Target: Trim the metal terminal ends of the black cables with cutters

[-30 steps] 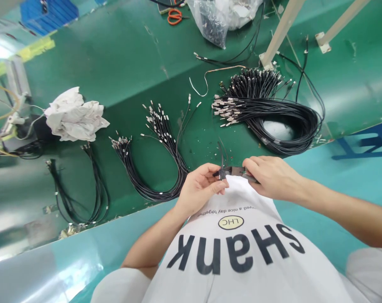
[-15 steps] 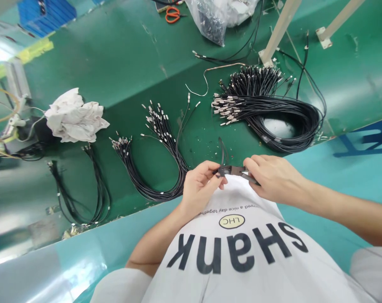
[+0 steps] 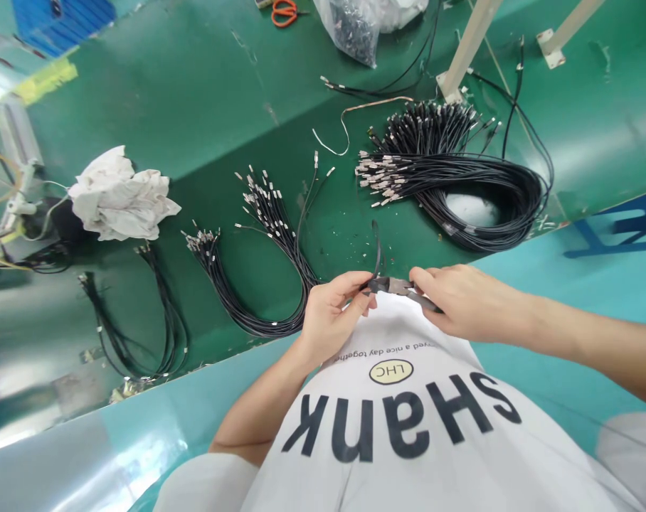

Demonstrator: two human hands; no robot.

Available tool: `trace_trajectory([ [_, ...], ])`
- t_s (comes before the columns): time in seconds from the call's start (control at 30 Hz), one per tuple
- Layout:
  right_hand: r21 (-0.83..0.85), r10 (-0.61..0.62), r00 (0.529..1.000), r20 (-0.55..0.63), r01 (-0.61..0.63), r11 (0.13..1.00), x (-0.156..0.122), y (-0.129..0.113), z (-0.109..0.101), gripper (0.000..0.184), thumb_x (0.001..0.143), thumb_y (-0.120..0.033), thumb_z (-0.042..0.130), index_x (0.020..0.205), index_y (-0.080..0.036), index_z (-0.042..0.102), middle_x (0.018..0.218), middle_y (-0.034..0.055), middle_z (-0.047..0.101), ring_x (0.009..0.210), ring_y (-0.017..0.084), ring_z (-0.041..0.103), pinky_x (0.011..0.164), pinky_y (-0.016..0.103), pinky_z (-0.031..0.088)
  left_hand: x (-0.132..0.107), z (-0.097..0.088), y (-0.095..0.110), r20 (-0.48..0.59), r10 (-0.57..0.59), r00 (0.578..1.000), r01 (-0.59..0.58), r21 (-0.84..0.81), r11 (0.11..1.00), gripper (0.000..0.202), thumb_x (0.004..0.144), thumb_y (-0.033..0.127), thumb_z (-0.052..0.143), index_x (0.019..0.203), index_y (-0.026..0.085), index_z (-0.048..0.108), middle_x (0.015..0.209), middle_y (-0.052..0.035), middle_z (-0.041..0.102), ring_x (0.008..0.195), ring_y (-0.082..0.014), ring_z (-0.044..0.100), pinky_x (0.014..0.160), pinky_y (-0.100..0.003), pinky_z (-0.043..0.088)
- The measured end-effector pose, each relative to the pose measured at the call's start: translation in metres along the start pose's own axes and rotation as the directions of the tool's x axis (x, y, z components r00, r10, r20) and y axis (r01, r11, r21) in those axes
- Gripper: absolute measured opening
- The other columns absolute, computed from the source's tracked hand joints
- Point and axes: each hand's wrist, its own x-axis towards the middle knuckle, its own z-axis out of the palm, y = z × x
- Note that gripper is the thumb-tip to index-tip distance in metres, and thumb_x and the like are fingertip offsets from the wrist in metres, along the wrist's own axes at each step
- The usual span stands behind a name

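Observation:
My right hand (image 3: 451, 299) is closed around the handles of a pair of pliers (image 3: 398, 286), whose jaws point left. Those jaws meet a short black cable (image 3: 378, 249) at the fingertips of my left hand (image 3: 336, 309). The left thumb and fingers pinch that cable, and its far end sticks up away from me over the table edge. The exact contact between jaws and cable is too small to make out. Just left of my left hand lies a U-shaped bundle of black cables (image 3: 259, 323) with metal ends.
A large coil of black cables (image 3: 494, 238) lies at the right, near a beige post (image 3: 469, 50). Farther left are a smaller cable bundle (image 3: 168, 320) and a crumpled white cloth (image 3: 123, 195). Orange-handled scissors (image 3: 284, 13) and a plastic bag (image 3: 349, 32) lie at the back.
The view has shifted slightly. Both hands keep their grips on the cable and pliers, and the cable's free end leans a little differently.

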Motion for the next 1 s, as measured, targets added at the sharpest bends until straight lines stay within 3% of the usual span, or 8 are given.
trace_trajectory([
  [0.1, 0.408, -0.149, 0.959, 0.242, 0.039, 0.912, 0.004, 0.016, -0.012, 0.012, 0.089, -0.023, 0.053, 0.085, -0.022, 0.042, 0.067, -0.0052, 0.047, 0.055, 0.011, 0.037, 0.052, 0.027, 0.025, 0.003, -0.004, -0.005, 0.051, -0.013, 0.999, 0.016, -0.066, 0.998, 0.023, 0.092, 0.027, 0.068, 0.111, 0.015, 0.073, 0.07, -0.0017, 0.07, 0.06, -0.0112, 0.061, 0.059, -0.025, 0.052],
  [0.2, 0.803, -0.438, 0.811, 0.388, -0.064, 0.593, 0.016, 0.037, -0.005, 0.02, 0.085, -0.028, 0.064, 0.084, -0.021, 0.046, 0.069, -0.0062, 0.045, 0.058, 0.009, 0.039, 0.053, 0.024, 0.031, 0.007, -0.007, -0.003, 0.122, -0.06, 0.991, 0.081, -0.175, 0.981, 0.022, 0.089, 0.027, 0.072, 0.108, 0.016, 0.075, 0.067, -0.0011, 0.069, 0.059, -0.0109, 0.06, 0.057, -0.024, 0.051],
  [0.3, 0.914, -0.655, 0.639, 0.404, -0.32, 0.251, 0.03, 0.053, 0.018, 0.035, 0.08, -0.044, 0.073, 0.085, -0.022, 0.046, 0.062, -0.0089, 0.039, 0.05, 0.007, 0.032, 0.047, 0.023, 0.028, 0.01, -0.008, 0.001, 0.178, -0.099, 0.979, 0.149, -0.291, 0.945, 0.022, 0.086, 0.026, 0.077, 0.105, 0.016, 0.075, 0.065, -0.0004, 0.069, 0.057, -0.0099, 0.058, 0.055, -0.024, 0.049],
  [0.4, 0.894, -0.746, 0.546, 0.38, -0.423, 0.147, 0.04, 0.058, 0.036, 0.048, 0.074, -0.058, 0.074, 0.08, -0.024, 0.041, 0.055, -0.0114, 0.03, 0.043, 0.006, 0.022, 0.042, 0.024, 0.022, 0.012, -0.008, 0.001, 0.213, -0.145, 0.966, 0.216, -0.362, 0.907, 0.024, 0.082, 0.028, 0.081, 0.102, 0.016, 0.075, 0.064, -0.0003, 0.069, 0.055, -0.01, 0.058, 0.054, -0.024, 0.049],
  [0.53, 0.927, -0.649, 0.664, 0.372, -0.307, 0.217, 0.036, 0.048, 0.025, 0.043, 0.077, -0.054, 0.074, 0.082, -0.023, 0.044, 0.06, -0.0091, 0.035, 0.049, 0.007, 0.029, 0.047, 0.025, 0.024, 0.014, -0.01, -0.005, 0.186, -0.166, 0.968, 0.228, -0.387, 0.893, 0.024, 0.082, 0.03, 0.08, 0.101, 0.016, 0.073, 0.062, 0.0011, 0.066, 0.051, -0.0091, 0.055, 0.05, -0.022, 0.045],
  [0.67, 0.519, -0.166, 0.972, 0.164, 0.058, 0.853, 0.014, 0.022, -0.002, 0.015, 0.088, -0.03, 0.061, 0.088, -0.021, 0.048, 0.072, -0.0048, 0.05, 0.061, 0.011, 0.042, 0.057, 0.027, 0.028, 0.016, -0.009, -0.004, 0.118, -0.208, 0.971, 0.236, -0.324, 0.916, 0.019, 0.085, 0.029, 0.077, 0.096, 0.015, 0.072, 0.058, 0.002, 0.063, 0.05, -0.0082, 0.052, 0.048, -0.02, 0.039],
  [0.8, -0.039, 0.022, 0.996, -0.083, -0.026, 0.999, -0.001, 0.0, -0.004, 0.012, 0.091, -0.03, 0.052, 0.097, -0.02, 0.048, 0.089, 0.0038, 0.062, 0.072, 0.018, 0.055, 0.062, 0.032, 0.029, 0.016, -0.003, 0.004, 0.081, -0.214, 0.973, 0.229, -0.316, 0.921, 0.016, 0.085, 0.027, 0.074, 0.093, 0.015, 0.068, 0.054, 0.0039, 0.06, 0.048, -0.0075, 0.048, 0.049, -0.021, 0.038],
  [1.0, -0.199, 0.052, 0.993, -0.103, -0.071, 0.977, -0.003, -0.012, 0.001, 0.013, 0.092, -0.03, 0.048, 0.097, -0.019, 0.049, 0.088, 0.0082, 0.062, 0.076, 0.024, 0.059, 0.062, 0.035, 0.027, 0.01, 0.002, 0.013, 0.045, -0.206, 0.977, 0.211, -0.137, 0.968, 0.01, 0.085, 0.021, 0.069, 0.093, 0.015, 0.067, 0.059, 0.0037, 0.06, 0.052, -0.0084, 0.051, 0.053, -0.022, 0.04],
])
